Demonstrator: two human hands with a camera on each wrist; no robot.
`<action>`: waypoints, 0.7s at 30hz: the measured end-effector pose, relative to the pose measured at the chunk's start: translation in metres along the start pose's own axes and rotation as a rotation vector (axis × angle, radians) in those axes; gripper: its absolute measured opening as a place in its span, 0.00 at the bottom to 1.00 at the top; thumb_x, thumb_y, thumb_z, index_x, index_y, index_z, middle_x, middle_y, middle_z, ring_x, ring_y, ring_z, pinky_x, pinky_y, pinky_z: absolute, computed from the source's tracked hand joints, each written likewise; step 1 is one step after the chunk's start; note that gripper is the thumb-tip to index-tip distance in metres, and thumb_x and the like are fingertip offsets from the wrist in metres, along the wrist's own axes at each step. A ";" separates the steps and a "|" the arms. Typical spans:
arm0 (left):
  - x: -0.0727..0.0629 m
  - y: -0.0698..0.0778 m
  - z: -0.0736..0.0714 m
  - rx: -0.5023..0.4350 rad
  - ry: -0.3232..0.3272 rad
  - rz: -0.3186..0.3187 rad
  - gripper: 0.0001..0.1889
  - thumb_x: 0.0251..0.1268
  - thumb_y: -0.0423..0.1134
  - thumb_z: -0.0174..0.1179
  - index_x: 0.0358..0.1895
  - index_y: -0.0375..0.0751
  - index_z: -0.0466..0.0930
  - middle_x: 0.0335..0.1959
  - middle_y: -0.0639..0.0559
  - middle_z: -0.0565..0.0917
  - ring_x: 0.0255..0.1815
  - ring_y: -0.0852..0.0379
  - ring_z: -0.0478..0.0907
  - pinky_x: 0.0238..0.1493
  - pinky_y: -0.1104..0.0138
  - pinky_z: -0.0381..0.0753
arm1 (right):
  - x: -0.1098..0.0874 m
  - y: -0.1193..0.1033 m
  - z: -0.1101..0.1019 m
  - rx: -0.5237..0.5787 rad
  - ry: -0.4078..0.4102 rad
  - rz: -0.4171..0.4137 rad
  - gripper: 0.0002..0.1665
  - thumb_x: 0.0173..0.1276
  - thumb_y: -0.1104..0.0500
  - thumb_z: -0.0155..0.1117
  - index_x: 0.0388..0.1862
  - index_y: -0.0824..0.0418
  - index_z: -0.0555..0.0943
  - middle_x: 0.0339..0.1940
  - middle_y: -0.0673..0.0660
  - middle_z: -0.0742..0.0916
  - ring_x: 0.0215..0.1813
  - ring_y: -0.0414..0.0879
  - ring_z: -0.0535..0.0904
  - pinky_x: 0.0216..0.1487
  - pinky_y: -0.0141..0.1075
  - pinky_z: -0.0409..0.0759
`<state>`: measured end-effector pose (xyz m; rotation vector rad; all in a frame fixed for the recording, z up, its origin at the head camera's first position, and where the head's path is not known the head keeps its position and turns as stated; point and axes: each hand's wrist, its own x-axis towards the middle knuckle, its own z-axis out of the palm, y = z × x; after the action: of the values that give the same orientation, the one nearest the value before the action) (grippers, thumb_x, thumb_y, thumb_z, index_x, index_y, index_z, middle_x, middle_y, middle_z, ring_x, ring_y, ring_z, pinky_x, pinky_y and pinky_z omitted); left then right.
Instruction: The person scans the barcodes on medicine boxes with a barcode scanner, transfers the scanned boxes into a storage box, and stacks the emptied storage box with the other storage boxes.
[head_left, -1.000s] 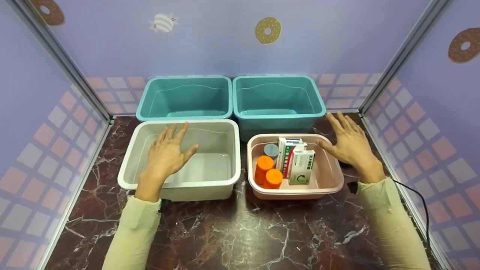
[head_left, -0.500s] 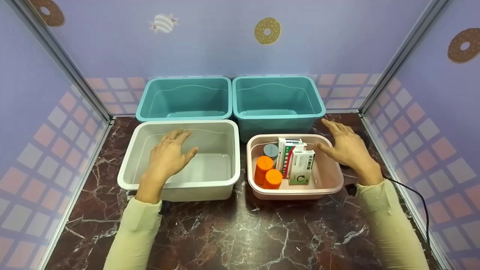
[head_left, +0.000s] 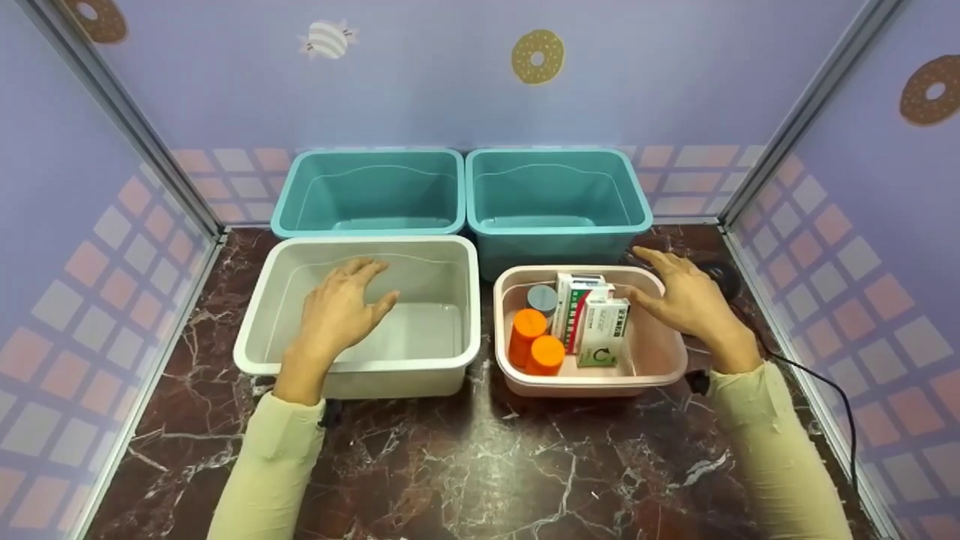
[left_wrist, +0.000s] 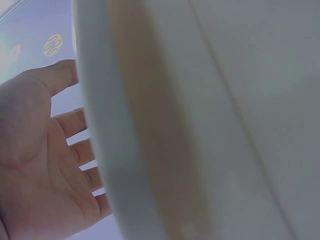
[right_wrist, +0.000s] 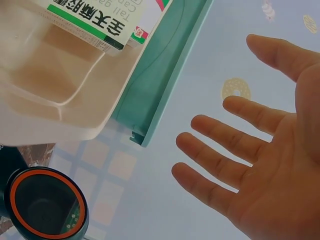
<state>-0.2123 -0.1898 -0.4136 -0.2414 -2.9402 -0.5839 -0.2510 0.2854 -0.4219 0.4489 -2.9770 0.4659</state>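
Over the white bin [head_left: 375, 369] my left hand [head_left: 335, 319] hovers, fingers loosely extended and holding nothing; its palm [left_wrist: 45, 165] shows beyond the bin's rim in the left wrist view. My right hand [head_left: 686, 304] is above the right side of a pink basin [head_left: 645, 360], also holding nothing, thumb and fingers spread in the right wrist view. The basin contains two orange-capped bottles [head_left: 546, 356], a grey-lidded container [head_left: 541, 300] and several medicine boxes, the front one a white-and-green box [head_left: 602, 334]. Neither hand visibly touches these items.
Two teal bins [head_left: 367, 193] stand side by side against the back wall. A black round device [head_left: 720, 279] with a cable [head_left: 817, 379] lies right of the basin; the right wrist view shows its orange ring [right_wrist: 45, 169]. Patterned walls enclose the dark marbled table [head_left: 480, 472].
My right hand has shifted left and slightly nearer me, its fingers drawn closer together. My left hand has moved slightly right, fingers a little more bent. The containers and their contents stay put.
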 end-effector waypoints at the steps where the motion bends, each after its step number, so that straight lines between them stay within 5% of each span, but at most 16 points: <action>1: 0.000 0.000 0.000 -0.002 0.000 -0.001 0.29 0.69 0.54 0.59 0.69 0.45 0.73 0.71 0.41 0.72 0.71 0.37 0.69 0.56 0.37 0.77 | 0.000 0.000 0.001 0.008 0.003 -0.005 0.42 0.68 0.38 0.63 0.76 0.52 0.64 0.73 0.65 0.74 0.72 0.71 0.67 0.67 0.68 0.67; 21: -0.005 0.013 0.006 -0.058 0.004 0.044 0.28 0.68 0.54 0.61 0.67 0.47 0.75 0.67 0.42 0.76 0.66 0.37 0.73 0.61 0.39 0.74 | -0.002 -0.005 0.013 0.104 -0.037 -0.083 0.39 0.69 0.44 0.65 0.73 0.60 0.69 0.70 0.63 0.77 0.67 0.67 0.74 0.69 0.62 0.68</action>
<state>-0.2059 -0.1761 -0.4154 -0.3099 -2.9090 -0.6634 -0.2480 0.2770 -0.4334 0.5950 -2.9652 0.6125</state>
